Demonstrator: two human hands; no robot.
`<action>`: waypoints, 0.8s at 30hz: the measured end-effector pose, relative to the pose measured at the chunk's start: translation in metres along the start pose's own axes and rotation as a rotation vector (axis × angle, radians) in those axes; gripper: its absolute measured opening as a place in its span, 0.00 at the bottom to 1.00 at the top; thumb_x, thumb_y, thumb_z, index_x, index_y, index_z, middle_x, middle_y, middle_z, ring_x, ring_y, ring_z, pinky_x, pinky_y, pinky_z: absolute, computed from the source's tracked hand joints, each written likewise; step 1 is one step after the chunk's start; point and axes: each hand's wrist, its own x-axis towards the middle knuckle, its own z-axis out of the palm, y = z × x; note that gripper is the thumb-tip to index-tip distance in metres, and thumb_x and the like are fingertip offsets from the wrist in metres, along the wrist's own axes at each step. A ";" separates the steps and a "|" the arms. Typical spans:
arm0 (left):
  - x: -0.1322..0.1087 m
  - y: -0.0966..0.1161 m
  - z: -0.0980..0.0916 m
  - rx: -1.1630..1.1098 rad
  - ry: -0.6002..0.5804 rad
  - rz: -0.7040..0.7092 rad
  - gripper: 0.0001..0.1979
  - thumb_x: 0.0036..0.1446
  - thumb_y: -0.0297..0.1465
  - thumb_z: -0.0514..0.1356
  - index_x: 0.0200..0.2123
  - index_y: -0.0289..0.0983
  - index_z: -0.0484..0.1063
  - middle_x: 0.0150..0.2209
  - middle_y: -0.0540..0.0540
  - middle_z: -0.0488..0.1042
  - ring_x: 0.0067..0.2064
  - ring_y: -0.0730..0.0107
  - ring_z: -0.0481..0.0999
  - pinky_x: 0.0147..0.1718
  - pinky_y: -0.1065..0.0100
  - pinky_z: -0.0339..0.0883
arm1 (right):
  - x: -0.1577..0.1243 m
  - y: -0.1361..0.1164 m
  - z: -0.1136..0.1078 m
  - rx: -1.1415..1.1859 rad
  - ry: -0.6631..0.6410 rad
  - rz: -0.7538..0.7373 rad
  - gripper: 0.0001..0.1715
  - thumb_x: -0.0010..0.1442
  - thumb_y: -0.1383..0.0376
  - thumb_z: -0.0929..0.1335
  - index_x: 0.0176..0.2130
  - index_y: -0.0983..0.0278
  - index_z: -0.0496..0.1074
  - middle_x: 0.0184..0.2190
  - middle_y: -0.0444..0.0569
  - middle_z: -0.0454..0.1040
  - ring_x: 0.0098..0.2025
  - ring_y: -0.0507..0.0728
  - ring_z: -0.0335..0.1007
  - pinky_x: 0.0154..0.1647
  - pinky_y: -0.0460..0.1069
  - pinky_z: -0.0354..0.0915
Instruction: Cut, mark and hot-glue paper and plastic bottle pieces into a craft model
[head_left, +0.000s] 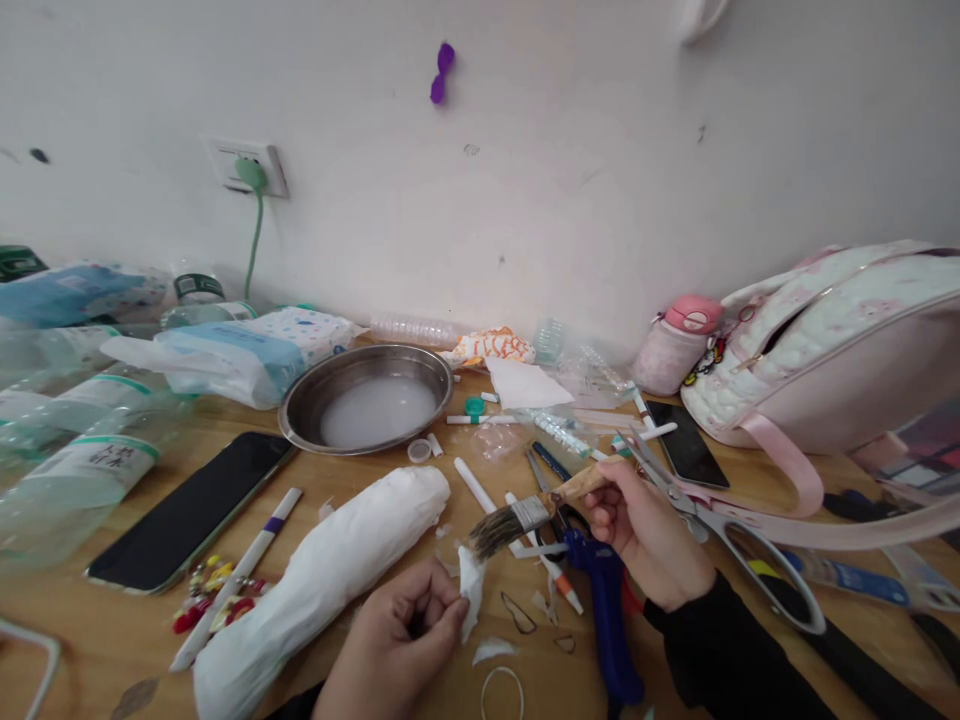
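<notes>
My right hand is closed around the wooden handle of a paintbrush. Its dark bristles rest against the top of a small strip of white paper. That strip is pinched between the thumb and fingers of my left hand. Just left of it lies a long bottle-like form wrapped in white paper. A steel bowl of cloudy whitish liquid stands behind the form.
Beneath my right hand lie a blue glue gun, markers and large scissors. A phone, plastic bottles and tissue packs crowd the left. A backpack and pink-lidded flask stand right.
</notes>
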 end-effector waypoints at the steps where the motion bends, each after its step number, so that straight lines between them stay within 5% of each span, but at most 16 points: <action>1: 0.001 0.000 0.000 -0.006 0.000 -0.004 0.16 0.43 0.41 0.62 0.18 0.36 0.63 0.15 0.58 0.54 0.19 0.78 0.49 0.19 0.74 0.44 | 0.000 0.000 0.000 0.014 0.004 -0.003 0.10 0.48 0.65 0.67 0.19 0.66 0.66 0.13 0.40 0.68 0.12 0.44 0.58 0.09 0.37 0.57; 7: 0.004 0.001 -0.001 -0.159 -0.035 -0.085 0.21 0.37 0.48 0.63 0.19 0.36 0.63 0.16 0.58 0.56 0.20 0.78 0.50 0.19 0.75 0.44 | 0.001 -0.007 -0.005 0.040 -0.001 -0.129 0.11 0.47 0.64 0.68 0.18 0.66 0.67 0.13 0.41 0.69 0.13 0.45 0.58 0.10 0.38 0.58; 13: -0.001 0.006 0.003 -0.557 -0.106 -0.259 0.17 0.37 0.41 0.67 0.22 0.34 0.67 0.19 0.54 0.64 0.23 0.79 0.59 0.22 0.77 0.53 | -0.002 -0.011 -0.006 0.068 -0.099 -0.188 0.13 0.48 0.61 0.69 0.18 0.65 0.67 0.12 0.39 0.67 0.12 0.45 0.56 0.09 0.38 0.55; 18: 0.001 0.001 -0.001 -0.742 -0.308 -0.337 0.13 0.42 0.35 0.66 0.19 0.32 0.68 0.09 0.63 0.48 0.13 0.87 0.38 0.12 0.80 0.36 | -0.003 -0.002 -0.004 0.033 -0.203 -0.245 0.11 0.48 0.61 0.70 0.21 0.65 0.69 0.15 0.41 0.68 0.14 0.47 0.59 0.10 0.40 0.58; 24: 0.005 -0.007 -0.006 -0.865 -0.450 -0.376 0.13 0.39 0.32 0.66 0.16 0.35 0.63 0.09 0.63 0.47 0.12 0.86 0.37 0.12 0.77 0.35 | 0.001 0.001 -0.008 0.045 -0.179 -0.337 0.11 0.50 0.61 0.70 0.22 0.65 0.69 0.16 0.41 0.69 0.15 0.47 0.61 0.13 0.41 0.58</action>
